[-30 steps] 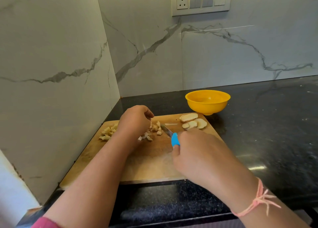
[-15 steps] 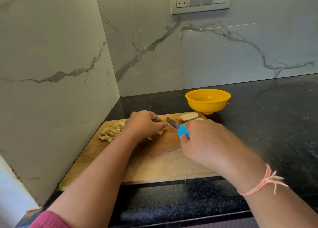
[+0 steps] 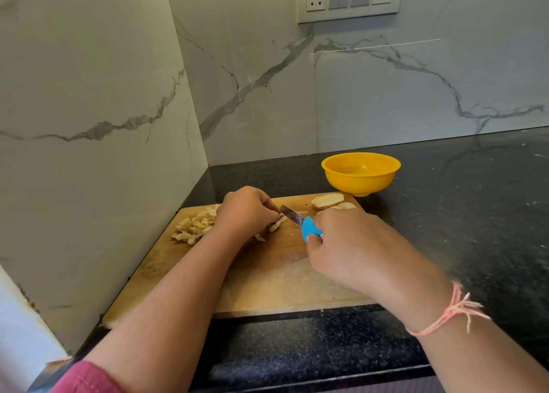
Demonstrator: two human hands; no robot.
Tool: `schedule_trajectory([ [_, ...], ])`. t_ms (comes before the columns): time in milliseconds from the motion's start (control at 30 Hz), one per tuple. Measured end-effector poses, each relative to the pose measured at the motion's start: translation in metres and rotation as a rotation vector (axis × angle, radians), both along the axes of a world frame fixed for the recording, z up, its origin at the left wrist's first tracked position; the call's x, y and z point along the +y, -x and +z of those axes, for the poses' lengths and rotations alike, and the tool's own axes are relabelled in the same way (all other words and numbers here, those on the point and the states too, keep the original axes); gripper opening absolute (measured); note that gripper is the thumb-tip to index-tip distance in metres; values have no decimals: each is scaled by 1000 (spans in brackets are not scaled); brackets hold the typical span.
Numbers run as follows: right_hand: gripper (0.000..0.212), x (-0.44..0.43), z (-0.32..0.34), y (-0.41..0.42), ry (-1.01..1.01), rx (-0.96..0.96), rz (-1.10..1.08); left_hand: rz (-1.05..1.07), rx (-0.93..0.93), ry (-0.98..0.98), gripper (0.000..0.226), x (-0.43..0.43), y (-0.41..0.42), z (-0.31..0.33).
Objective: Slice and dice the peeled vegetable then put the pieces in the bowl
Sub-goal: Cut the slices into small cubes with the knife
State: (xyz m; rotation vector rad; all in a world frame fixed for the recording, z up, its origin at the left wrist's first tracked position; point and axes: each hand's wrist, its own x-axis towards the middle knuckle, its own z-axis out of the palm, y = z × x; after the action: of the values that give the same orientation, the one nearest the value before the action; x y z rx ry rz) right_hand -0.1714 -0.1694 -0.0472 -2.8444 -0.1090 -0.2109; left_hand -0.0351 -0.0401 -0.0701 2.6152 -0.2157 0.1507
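mid-dice on the wooden cutting board (image 3: 267, 274). pins a few pale strips (image 3: 276, 225) with the curled fingertips of the left hand (image 3: 246, 211), toward the board's 12 o'clock edge. grips the knife (image 3: 292, 216) in the right hand (image 3: 350, 244), fingers wrapped round its blue handle, blade aimed at 10 o'clock and meeting the strips just beside the left fingertips. shows a heap of diced pieces (image 3: 194, 226) at 9 o'clock of the left hand, and uncut slices (image 3: 326, 200) at the board's 1 o'clock corner, partly hidden behind the right hand. shows the yellow bowl (image 3: 359, 181) on the black table (image 3: 460, 199), just past that same corner, with no pieces seen inside.

by the look of it: light, firm flesh, probably damp and a little slippery on the cut faces, with small cubes apt to scatter. best to press slices from above with fingertips tucked back from the edge. best to gather the dice by cupping or scraping with the blade, not pinching singly.
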Motion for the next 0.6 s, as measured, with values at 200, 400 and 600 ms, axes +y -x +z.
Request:
schedule_trajectory([
  [200,30,0,0,-1,75,-34,25,21,8,-12,14,0,1,1],
  [400,25,-9,0,19,160,-24,64,29,8,-23,14,-1,3,1],
  [600,34,-17,-1,27,104,-52,27,35,-12,-11,17,-1,8,0],
])
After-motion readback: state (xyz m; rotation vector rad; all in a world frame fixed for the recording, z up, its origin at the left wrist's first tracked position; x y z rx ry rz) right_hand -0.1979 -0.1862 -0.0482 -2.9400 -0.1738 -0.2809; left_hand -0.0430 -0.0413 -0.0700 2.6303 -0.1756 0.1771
